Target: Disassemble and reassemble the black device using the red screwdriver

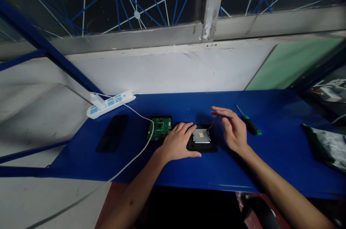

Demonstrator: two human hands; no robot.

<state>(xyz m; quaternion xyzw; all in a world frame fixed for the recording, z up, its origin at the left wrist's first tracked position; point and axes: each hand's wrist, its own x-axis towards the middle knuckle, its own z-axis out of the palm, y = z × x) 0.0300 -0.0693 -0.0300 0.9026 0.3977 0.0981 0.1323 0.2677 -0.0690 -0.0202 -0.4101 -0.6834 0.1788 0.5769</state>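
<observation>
My left hand [177,142] grips a small black case [212,147] on its left side, fingers by the upper edge and thumb along the lower edge. A silver metal plate [205,136] with a small pale square pad [200,134] in its middle lies in the case. My right hand [234,130] pinches a thin screwdriver [213,124] with a see-through purplish handle; its tip meets the plate's upper right corner. Part of that handle is hidden by the fingers. Left of the case, a green circuit board [160,128] sits in a black tray, close to my left fingers.
A green-handled screwdriver [251,125] lies right of my right hand. To the left are a dark phone-like slab [112,133] and a white power strip [110,103]. A white cable [129,162] crosses the blue table [273,113] and the board. A silvery bag [328,146] lies far right.
</observation>
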